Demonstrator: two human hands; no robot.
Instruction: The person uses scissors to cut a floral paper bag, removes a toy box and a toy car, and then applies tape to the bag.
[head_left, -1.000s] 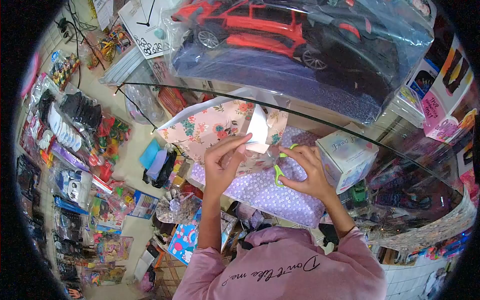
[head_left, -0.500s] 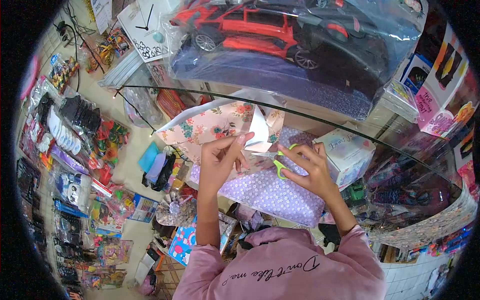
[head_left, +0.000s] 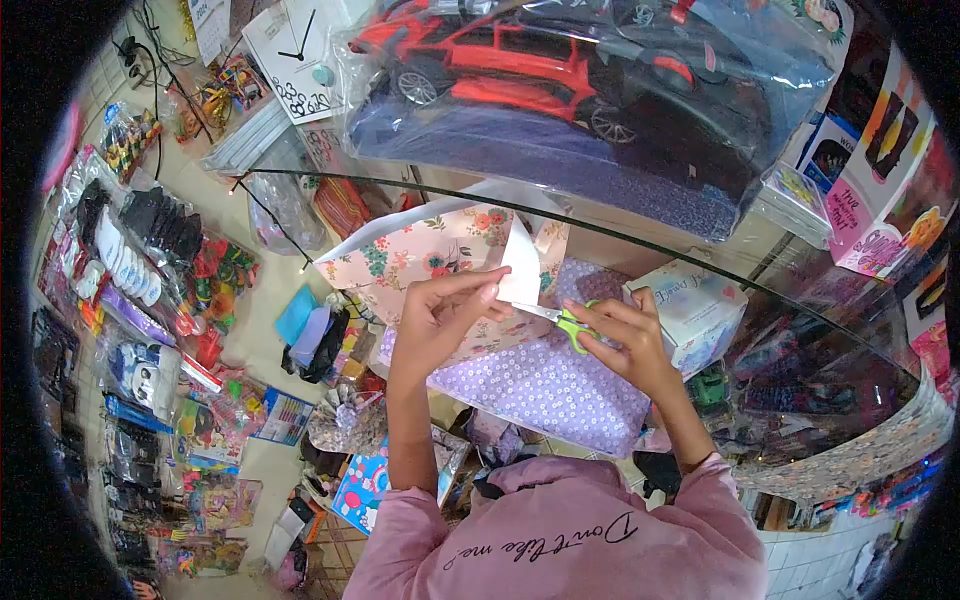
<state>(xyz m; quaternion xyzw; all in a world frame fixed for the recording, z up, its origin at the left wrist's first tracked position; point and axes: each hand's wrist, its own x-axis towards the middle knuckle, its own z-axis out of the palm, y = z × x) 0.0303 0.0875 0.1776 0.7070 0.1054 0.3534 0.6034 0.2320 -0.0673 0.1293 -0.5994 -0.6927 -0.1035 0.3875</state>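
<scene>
The left hand (head_left: 437,325) is pinched shut on a small white piece of paper (head_left: 521,268), thumb and fingertips gripping its lower edge so that the piece stands up with a point at the top. The right hand (head_left: 630,345) is closed around the green handles of a pair of scissors (head_left: 560,318), whose blades point left and meet the bottom of the white paper just beside the left fingertips; whether the blades are apart or together cannot be told. Both hands hover above a glass bench (head_left: 800,300), over its near middle part. Under them lies a sheet of floral wrapping paper (head_left: 420,255), pink with red and green flowers, reaching toward the far left edge of the bench. Partly beneath it, and nearer the person, sits a lilac dotted parcel (head_left: 545,385). Just to the right of the right hand stands a small white box (head_left: 690,305) with pastel print. Along the far edge of the bench a large red and black toy car (head_left: 560,70) rests in clear plastic wrap, and at the far left corner lies a white clock face (head_left: 290,50). The person's pink sleeves (head_left: 720,500) frame the bottom of the view.
</scene>
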